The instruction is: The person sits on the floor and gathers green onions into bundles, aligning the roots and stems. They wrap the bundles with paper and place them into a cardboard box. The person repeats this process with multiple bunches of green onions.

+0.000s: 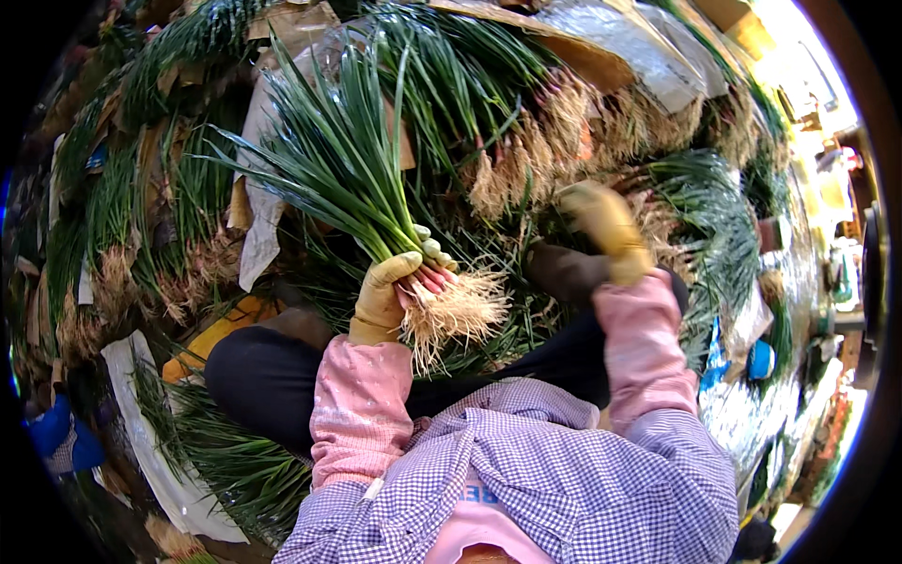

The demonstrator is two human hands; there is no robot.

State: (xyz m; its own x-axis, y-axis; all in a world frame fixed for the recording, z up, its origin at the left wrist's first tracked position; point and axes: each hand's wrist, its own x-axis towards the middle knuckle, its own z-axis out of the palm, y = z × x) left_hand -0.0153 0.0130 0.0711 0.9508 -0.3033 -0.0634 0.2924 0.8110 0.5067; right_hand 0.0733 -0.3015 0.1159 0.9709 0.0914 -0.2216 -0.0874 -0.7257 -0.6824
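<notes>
A bunch of spring onions [362, 183] is clasped in my left hand [378, 305], which wears a yellowish glove. Its long green leaves fan up and to the left, while the pinkish bulbs and pale, stringy roots [456, 318] stick out to the right of my fingers. My right hand [609, 226], gloved the same way, is raised apart from the bunch, close to the piled roots [653, 221] on the right. Motion smears its fingers, so I cannot make out whether it holds anything.
Heaps of spring onions [460, 75] lie ahead, with more bundles [122, 197] at the left. Brown paper [573, 52] and pale sheeting [658, 80] lie among them. Loose leaves [254, 461] are by my left knee. A blue-and-white round object [761, 360] sits far right.
</notes>
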